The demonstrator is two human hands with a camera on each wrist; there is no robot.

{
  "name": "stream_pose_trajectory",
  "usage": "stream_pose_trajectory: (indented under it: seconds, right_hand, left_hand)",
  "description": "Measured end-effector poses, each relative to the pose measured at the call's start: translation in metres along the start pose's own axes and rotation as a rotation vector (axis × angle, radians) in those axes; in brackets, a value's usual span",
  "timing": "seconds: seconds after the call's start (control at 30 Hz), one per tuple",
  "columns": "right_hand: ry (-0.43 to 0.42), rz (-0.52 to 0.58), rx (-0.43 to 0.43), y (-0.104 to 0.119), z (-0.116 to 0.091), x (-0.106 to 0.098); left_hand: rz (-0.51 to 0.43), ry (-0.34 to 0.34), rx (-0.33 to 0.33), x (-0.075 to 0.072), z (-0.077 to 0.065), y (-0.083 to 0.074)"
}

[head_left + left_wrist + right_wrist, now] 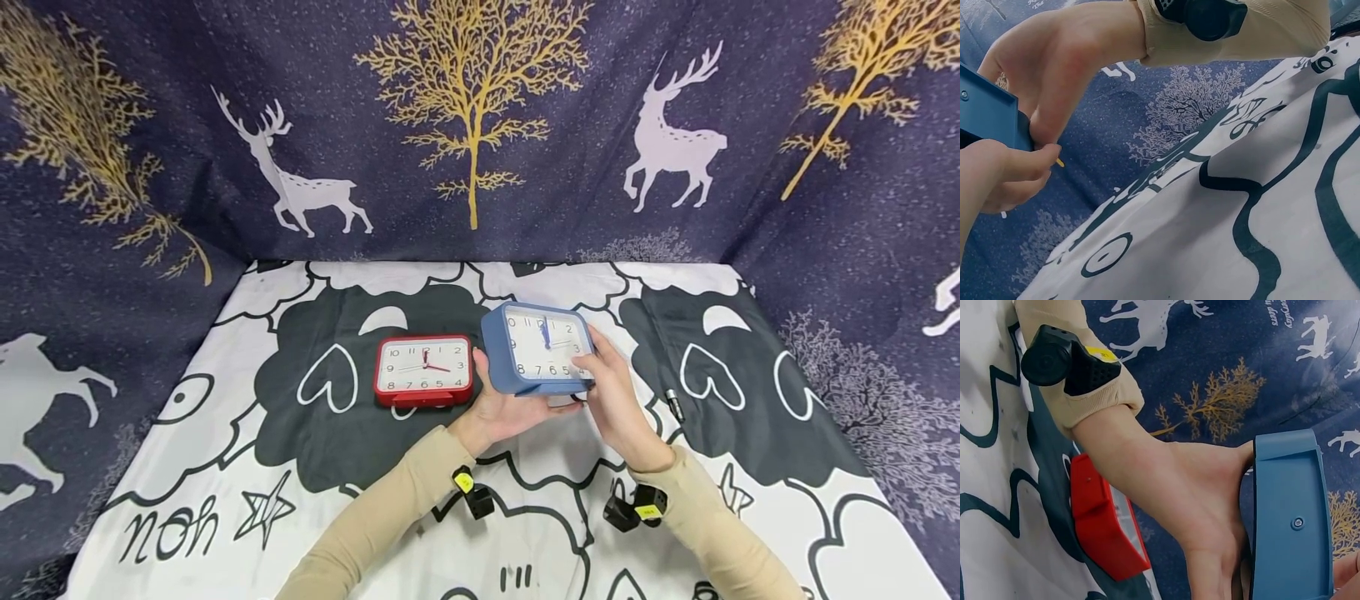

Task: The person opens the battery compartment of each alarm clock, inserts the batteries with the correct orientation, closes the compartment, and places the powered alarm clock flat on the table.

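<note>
A blue alarm clock (549, 346) is held up over the cloth, its white dial facing the head camera and slightly tilted. My left hand (508, 415) grips it at the lower left, thumb along the left side and fingers stretched underneath. On the right edge my right hand (617, 410) holds it, the thumb lying over the dial near the 4 and the other fingers partly hidden. The right wrist view shows the clock's blue underside (1294, 550) with a screw. Left of my hands stands a red alarm clock (423, 367), dial also toward the head camera.
A small black and silver cylinder (674, 406) lies on the cloth right of my right hand. The table is covered by a black and white patterned cloth (247, 467). Dark blue curtains (540, 192) with deer and trees enclose the back and sides.
</note>
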State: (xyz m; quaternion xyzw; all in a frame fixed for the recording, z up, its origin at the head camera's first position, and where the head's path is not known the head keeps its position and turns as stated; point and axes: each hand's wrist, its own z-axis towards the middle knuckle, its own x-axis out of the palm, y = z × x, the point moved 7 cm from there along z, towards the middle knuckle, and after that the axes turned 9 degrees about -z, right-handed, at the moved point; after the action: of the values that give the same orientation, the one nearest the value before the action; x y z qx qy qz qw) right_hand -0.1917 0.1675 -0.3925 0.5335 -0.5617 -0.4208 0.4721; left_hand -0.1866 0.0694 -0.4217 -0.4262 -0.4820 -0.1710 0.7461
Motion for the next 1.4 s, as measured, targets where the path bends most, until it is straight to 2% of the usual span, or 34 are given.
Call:
stream_pose_trajectory:
  seconds: [0.27,0.5,0.63,0.83,0.93,1.07,1.2,1.3,1.4]
  right_hand:
    - [-0.005,-0.008,0.005,-0.003,0.003,-0.003]
    - [0.001,-0.072,-0.002,-0.006,0.007,-0.007]
    - [-0.011,-0.188,-0.06,-0.007,0.01,-0.01]
    - [-0.08,-0.363,-0.16,-0.005,0.011,-0.018]
    - [-0.133,-0.444,-0.256,0.001,0.008,-0.021]
    - [-0.203,-0.573,-0.46,0.015,0.0,-0.019]
    - [-0.222,-0.671,-0.644,0.026,-0.011,-0.01]
    - [-0.212,-0.715,-0.725,0.03,-0.017,-0.003]
    - [-0.191,-0.739,-0.762,0.033,-0.021,0.003]
  left_hand:
    - [-0.003,-0.001,-0.001,-0.003,0.0,-0.006]
    - [-0.027,-0.035,-0.019,-0.005,-0.001,-0.007]
    - [-0.021,-0.057,-0.014,-0.007,-0.002,-0.008]
    - [-0.029,-0.078,-0.014,-0.009,-0.003,-0.008]
    - [-0.015,-0.085,-0.012,-0.01,-0.003,-0.01]
    - [0.004,-0.108,-0.007,-0.011,-0.002,-0.011]
    - [-0.001,-0.135,-0.01,-0.014,-0.001,-0.009]
    - [-0.005,-0.14,-0.016,-0.015,0.0,-0.008]
    - [-0.009,-0.135,-0.016,-0.016,0.001,-0.007]
